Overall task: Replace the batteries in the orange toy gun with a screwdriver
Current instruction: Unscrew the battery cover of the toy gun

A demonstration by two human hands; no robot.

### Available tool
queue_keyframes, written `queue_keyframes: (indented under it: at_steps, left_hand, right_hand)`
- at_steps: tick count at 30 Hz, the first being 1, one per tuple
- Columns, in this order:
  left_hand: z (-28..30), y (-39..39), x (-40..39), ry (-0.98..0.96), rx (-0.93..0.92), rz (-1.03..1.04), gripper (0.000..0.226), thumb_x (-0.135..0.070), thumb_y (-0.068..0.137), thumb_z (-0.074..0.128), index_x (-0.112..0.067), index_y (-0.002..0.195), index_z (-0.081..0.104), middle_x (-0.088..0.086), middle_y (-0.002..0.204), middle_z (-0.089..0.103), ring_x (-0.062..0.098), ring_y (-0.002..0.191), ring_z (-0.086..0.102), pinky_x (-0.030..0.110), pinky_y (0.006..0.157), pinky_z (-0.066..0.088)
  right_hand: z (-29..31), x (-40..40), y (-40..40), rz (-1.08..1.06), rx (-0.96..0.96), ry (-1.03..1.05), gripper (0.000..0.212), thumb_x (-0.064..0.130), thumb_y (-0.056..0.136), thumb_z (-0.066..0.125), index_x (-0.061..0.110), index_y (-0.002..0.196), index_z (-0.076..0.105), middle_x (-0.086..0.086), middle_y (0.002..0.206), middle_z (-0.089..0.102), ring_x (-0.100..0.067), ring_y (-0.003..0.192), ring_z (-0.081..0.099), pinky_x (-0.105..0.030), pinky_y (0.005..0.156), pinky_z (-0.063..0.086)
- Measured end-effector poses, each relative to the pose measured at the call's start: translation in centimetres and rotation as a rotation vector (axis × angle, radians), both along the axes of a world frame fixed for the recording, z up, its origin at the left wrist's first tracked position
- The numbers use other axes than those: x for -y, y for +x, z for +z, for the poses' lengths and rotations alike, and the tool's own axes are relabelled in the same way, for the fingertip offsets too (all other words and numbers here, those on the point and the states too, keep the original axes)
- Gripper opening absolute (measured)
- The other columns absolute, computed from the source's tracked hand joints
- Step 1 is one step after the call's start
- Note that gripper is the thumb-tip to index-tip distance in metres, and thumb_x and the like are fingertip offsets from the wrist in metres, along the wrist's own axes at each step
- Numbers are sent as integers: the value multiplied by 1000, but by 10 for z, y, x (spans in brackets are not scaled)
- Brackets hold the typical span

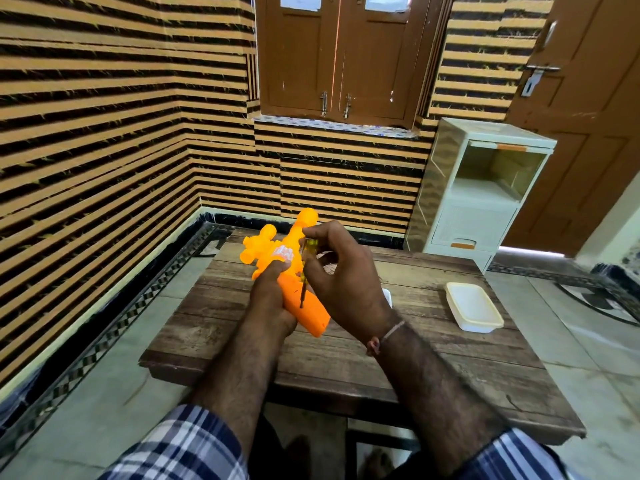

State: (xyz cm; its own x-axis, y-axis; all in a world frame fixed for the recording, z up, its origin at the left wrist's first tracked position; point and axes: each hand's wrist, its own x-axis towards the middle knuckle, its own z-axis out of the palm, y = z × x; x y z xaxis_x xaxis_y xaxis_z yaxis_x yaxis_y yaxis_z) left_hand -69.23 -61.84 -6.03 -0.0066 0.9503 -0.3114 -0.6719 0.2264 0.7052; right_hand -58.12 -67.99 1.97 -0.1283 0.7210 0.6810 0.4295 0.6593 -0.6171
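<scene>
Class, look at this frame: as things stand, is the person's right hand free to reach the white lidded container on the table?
Probably not at once. The right hand is gripping the screwdriver against the orange toy gun. The path to the white lidded container looks clear, once the tool is released.

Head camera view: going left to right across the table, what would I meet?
Left hand → toy gun with the screwdriver on it → right hand → white lidded box, all over the wooden table.
</scene>
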Motion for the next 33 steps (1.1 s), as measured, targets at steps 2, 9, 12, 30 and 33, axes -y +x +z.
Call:
queue_keyframes:
  at_steps: [2,9,12,30,33]
  left_hand:
    - [0,-1,-2,-12,-21,10,45,-35,90,58,-11,128,63,22,108,72,35,88,73,51,81,55]
    - [-2,-4,-3,-72,-35,34,49,-33,82,64,-12,126,62,23,111,71,41,98,70,63,91,51]
    - [-4,-4,-3,-60,-19,34,60,-33,77,67,-11,132,59,25,115,69,39,97,71,64,93,49]
    - [-8,2,-2,-20,16,14,60,-36,75,70,-12,130,60,24,120,67,41,104,68,63,95,49]
    - [-12,1,-6,-51,15,5,71,-34,67,72,-11,133,59,26,123,66,45,108,66,66,98,44]
  right_hand:
    - [-1,-1,-2,-28,14,15,27,19,84,73,19,107,60,10,95,58,-7,84,56,-26,70,53]
    - [-1,-5,-2,-87,8,-1,44,11,85,71,20,126,56,5,90,59,-7,79,56,-23,71,54]
    - [-2,-4,-1,-53,-2,-45,38,7,86,67,21,119,55,5,95,65,-6,85,62,-26,75,56]
    - [-11,-5,-3,22,-68,-57,36,13,84,73,26,111,54,15,96,58,-7,89,60,-27,74,56]
    - [-15,-7,-4,-8,-71,-47,44,12,80,77,35,107,51,4,90,53,-13,80,55,-31,65,53]
